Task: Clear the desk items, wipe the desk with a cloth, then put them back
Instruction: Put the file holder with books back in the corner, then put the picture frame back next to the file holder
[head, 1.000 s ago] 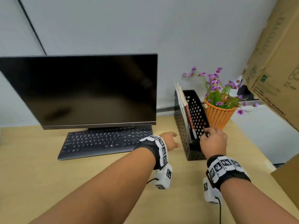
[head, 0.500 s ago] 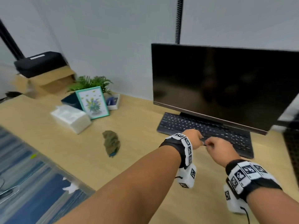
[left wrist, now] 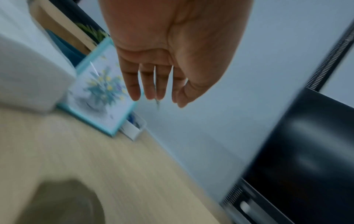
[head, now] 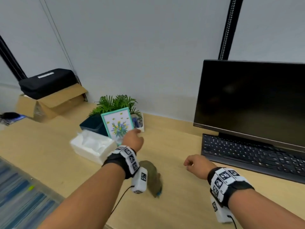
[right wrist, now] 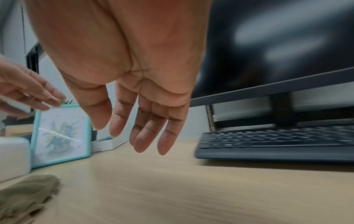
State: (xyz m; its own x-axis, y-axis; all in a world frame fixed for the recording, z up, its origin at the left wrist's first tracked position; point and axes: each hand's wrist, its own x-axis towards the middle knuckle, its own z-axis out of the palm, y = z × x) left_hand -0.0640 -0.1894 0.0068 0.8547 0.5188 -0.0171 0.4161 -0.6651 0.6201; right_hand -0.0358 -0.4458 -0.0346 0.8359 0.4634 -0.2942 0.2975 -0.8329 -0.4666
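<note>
Head view: left hand (head: 133, 140) reaches out over the wooden desk (head: 173, 204) toward the teal picture frame (head: 117, 124), fingers straight and loosely spread, holding nothing. Left wrist view is motion-blurred, fingertips (left wrist: 135, 92) look just short of the frame's top edge, but contact can't be confirmed. Right hand (head: 197, 165) hangs above bare desk between the frame and the keyboard (head: 252, 156), fingers relaxed and pointing down in the right wrist view, empty too. Frame stands upright, tilted back slightly, flower print facing the person. White tissue box (head: 92, 146) sits just beside the frame on its left, touching or nearly so. Behind the frame: dark blue planter with a green plant (head: 115, 101), and a small white tray (head: 140, 123) to the frame's right. Olive cloth (head: 153, 179) lies crumpled on the desk near the front, under the left wrist, partly hidden by the wrist camera. Black monitor (head: 250, 100) stands behind the keyboard at right. Cardboard box (head: 49, 103) with a black case on top sits far left.
</note>
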